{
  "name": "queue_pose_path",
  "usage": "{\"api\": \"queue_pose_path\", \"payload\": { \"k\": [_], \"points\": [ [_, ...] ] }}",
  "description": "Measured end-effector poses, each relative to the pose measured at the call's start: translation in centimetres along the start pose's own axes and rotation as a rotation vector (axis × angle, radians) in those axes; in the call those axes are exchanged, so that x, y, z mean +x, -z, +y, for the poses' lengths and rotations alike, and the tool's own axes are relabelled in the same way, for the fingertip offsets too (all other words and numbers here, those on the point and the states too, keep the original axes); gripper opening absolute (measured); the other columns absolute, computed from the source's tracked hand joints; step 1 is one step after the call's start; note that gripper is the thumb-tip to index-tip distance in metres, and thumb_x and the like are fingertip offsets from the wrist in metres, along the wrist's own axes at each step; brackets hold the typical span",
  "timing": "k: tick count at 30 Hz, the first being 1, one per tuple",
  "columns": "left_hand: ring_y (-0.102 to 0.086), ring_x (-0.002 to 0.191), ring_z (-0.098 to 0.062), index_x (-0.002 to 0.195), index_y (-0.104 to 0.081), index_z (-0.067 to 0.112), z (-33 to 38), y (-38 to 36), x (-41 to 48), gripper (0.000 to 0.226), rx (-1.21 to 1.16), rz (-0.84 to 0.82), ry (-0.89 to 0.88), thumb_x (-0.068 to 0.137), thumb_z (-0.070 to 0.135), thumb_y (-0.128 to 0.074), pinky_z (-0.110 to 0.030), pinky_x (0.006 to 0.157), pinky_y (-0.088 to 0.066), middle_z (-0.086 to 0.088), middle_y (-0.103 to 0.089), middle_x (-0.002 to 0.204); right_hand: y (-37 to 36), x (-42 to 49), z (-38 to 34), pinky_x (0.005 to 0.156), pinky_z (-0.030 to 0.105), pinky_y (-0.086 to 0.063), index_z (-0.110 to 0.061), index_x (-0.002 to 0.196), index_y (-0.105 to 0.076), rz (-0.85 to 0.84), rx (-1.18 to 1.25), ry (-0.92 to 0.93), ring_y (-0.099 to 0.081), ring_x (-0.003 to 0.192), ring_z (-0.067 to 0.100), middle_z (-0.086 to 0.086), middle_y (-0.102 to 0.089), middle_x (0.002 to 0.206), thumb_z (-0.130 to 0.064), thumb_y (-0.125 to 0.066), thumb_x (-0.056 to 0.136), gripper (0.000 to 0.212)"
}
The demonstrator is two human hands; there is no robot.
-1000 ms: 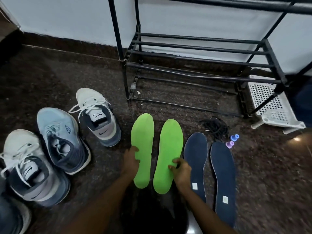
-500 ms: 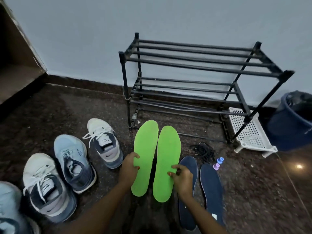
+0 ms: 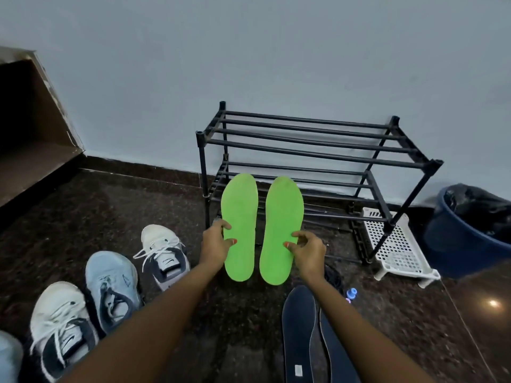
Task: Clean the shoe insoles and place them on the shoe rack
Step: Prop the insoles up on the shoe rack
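Looks like the placing step: left hand [image 3: 215, 244] pinches one insole [image 3: 239, 225], right hand [image 3: 308, 251] the other insole [image 3: 282, 225], both raised with the rack [image 3: 304, 150] just beyond, so next I'd guess forward onto its bars.

Dark speckled stone floor [image 3: 138, 205], glossy. Black metal shoe rack [image 3: 201, 172] stands on it against the wall. Left of the rack, three sneakers in a diagonal row: white-navy [image 3: 164, 255], light blue [image 3: 112, 286], white-navy [image 3: 62, 327]; a fourth shoe [image 3: 8, 357] is cut off at the frame edge. Two navy insoles [image 3: 298, 335] lie flat side by side at bottom right, one partly hidden. White perforated tray [image 3: 395, 244] lies just right of the rack, blue bin [image 3: 464, 244] beyond it. Black laces [image 3: 334, 275] and a small blue cap [image 3: 351, 293] lie near the insoles.
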State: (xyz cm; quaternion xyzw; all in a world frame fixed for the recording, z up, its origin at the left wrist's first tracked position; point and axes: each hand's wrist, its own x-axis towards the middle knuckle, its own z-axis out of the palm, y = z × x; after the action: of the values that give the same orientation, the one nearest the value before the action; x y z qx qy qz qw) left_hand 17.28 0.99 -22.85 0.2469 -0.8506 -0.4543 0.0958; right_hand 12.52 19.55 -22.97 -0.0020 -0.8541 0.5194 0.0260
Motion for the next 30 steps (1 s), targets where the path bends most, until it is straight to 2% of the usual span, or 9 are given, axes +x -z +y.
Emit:
{"api": "queue_pose_path", "payload": {
  "k": [3, 5, 6, 9, 13, 16, 23, 26, 30],
  "points": [
    [-0.055, 0.091, -0.034, 0.105, -0.059, 0.0, 1.0, -0.5, 2.9, 0.027, -0.004, 0.015, 0.004, 0.081, 0.0, -0.071, -0.027, 0.066, -0.036, -0.02, -0.056, 0.099, -0.2, 3.0, -0.4, 0.049, 0.011, -0.038, 0.001, 0.098, -0.066, 0.014, -0.008, 0.016, -0.047, 0.059, 0.011, 0.008, -0.056, 0.077, -0.002, -0.075, 0.073, 0.027],
    [-0.056, 0.099, -0.036, 0.106, -0.061, -0.003, 1.5, -0.8, 4.9, 0.028, 0.015, 0.03, -0.005, 0.08, 0.001, -0.072, -0.026, 0.067, -0.035, -0.024, -0.058, 0.109, -0.6, 5.0, -0.6, 0.047, 0.008, -0.037, 0.002, 0.096, -0.066, 0.018, -0.002, 0.006, -0.048, 0.06, 0.011, 0.009, -0.058, 0.079, -0.004, -0.074, 0.073, 0.025],
    [-0.056, 0.101, -0.036, 0.106, -0.061, -0.003, 1.6, -1.0, 6.0, 0.029, 0.025, 0.036, -0.004, 0.08, 0.001, -0.073, -0.026, 0.069, -0.037, -0.024, -0.058, 0.112, -1.0, 6.1, -0.7, 0.05, 0.008, -0.038, 0.002, 0.094, -0.066, 0.017, -0.002, -0.002, -0.05, 0.063, 0.014, 0.011, -0.06, 0.082, -0.004, -0.074, 0.073, 0.023],
    [-0.055, 0.107, -0.035, 0.108, -0.061, -0.004, 2.0, -1.3, 9.1, 0.031, 0.057, 0.052, -0.003, 0.08, 0.001, -0.072, -0.03, 0.08, -0.04, -0.024, -0.057, 0.118, -2.2, 8.9, -0.8, 0.064, 0.023, -0.046, 0.004, 0.089, -0.068, 0.021, 0.007, -0.011, -0.055, 0.072, 0.019, 0.016, -0.065, 0.09, -0.005, -0.074, 0.074, 0.018],
    [-0.054, 0.112, -0.034, 0.114, -0.061, -0.006, 2.1, -1.9, 12.9, 0.034, 0.084, 0.063, 0.0, 0.082, 0.0, -0.07, -0.03, 0.085, -0.04, -0.022, -0.056, 0.124, -3.9, 12.3, -0.7, 0.066, 0.029, -0.05, 0.006, 0.088, -0.068, 0.019, -0.022, -0.013, -0.056, 0.068, 0.019, 0.017, -0.067, 0.089, -0.004, -0.073, 0.075, 0.017],
    [-0.055, 0.11, -0.034, 0.119, -0.06, -0.005, 1.9, -2.6, 15.2, 0.039, 0.104, 0.052, 0.002, 0.082, 0.002, -0.071, -0.03, 0.087, -0.04, -0.023, -0.057, 0.123, -4.8, 14.6, -0.7, 0.066, 0.027, -0.048, 0.007, 0.09, -0.068, 0.022, -0.056, 0.011, -0.055, 0.069, 0.019, 0.018, -0.067, 0.091, -0.005, -0.073, 0.076, 0.019],
    [-0.045, 0.127, -0.032, 0.134, -0.048, -0.003, 1.3, -4.1, 18.5, 0.052, 0.155, 0.009, 0.005, 0.086, 0.002, -0.067, -0.032, 0.101, -0.034, -0.02, -0.046, 0.141, -6.9, 17.9, 0.0, 0.061, 0.013, -0.037, 0.007, 0.112, -0.061, -0.067, -0.154, 0.037, -0.052, 0.074, 0.017, 0.021, -0.063, 0.111, -0.003, -0.066, 0.083, 0.032],
    [-0.044, 0.128, -0.033, 0.135, -0.048, -0.002, 0.8, -4.2, 19.6, 0.051, 0.19, -0.007, 0.003, 0.087, 0.002, -0.065, -0.034, 0.103, -0.033, -0.02, -0.045, 0.142, -7.6, 18.6, 0.6, 0.069, 0.017, -0.041, 0.006, 0.115, -0.059, -0.071, -0.187, 0.025, -0.057, 0.079, 0.024, 0.02, -0.061, 0.116, -0.002, -0.064, 0.084, 0.033],
    [-0.043, 0.129, -0.035, 0.135, -0.047, -0.002, 0.4, -4.4, 20.8, 0.05, 0.205, -0.014, 0.007, 0.088, 0.002, -0.064, -0.037, 0.105, -0.034, -0.021, -0.044, 0.142, -8.0, 19.5, 1.4, 0.081, 0.025, -0.046, 0.006, 0.116, -0.059, -0.057, -0.191, 0.015, -0.061, 0.095, 0.031, 0.02, -0.06, 0.117, -0.002, -0.063, 0.084, 0.033]
  ]
}}
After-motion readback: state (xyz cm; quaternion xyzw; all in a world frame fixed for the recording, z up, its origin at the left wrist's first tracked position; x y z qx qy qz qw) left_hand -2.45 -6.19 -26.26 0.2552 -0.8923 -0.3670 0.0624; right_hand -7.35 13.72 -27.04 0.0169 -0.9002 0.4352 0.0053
